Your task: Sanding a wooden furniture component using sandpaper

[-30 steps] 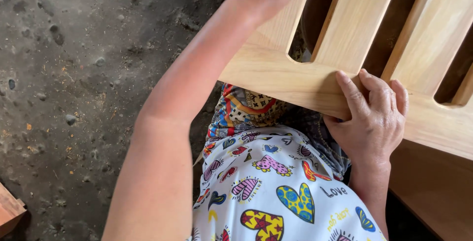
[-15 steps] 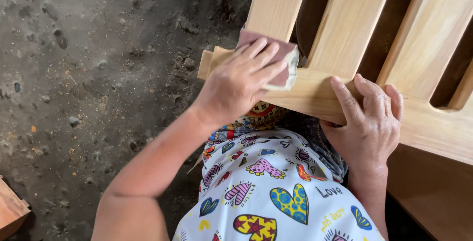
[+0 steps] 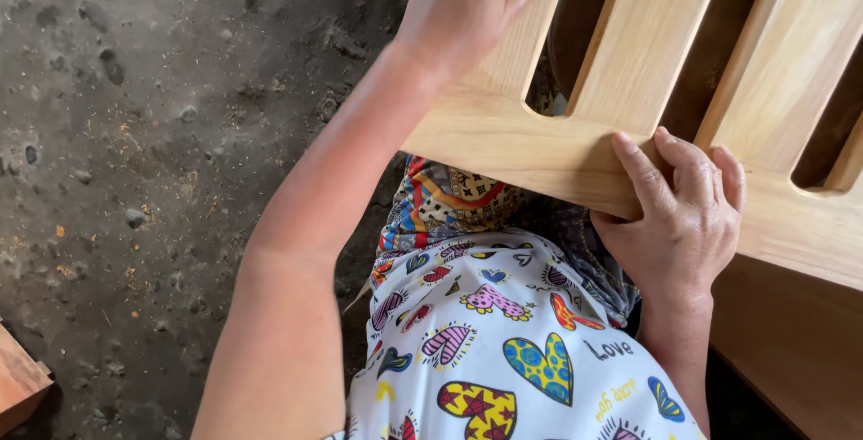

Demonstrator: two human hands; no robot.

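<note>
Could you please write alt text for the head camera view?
A person's right hand grips the rail of a pale slatted wooden frame, while the left hand presses on a slat at the top edge. Below are heart-patterned clothes and a dirt floor.

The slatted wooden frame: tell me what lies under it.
Under the wooden frame, patterned cloth on the person's lap shows below the rail, and dark shadow fills the slat gaps. The right hand grips the rail; whatever lies beneath the rail and slats is covered.

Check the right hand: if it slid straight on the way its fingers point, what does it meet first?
Likely the pale wooden slat rising from the rail of the light wooden slatted frame; the right hand grips that rail with fingers pointing up-frame. Depth is unclear.
</note>
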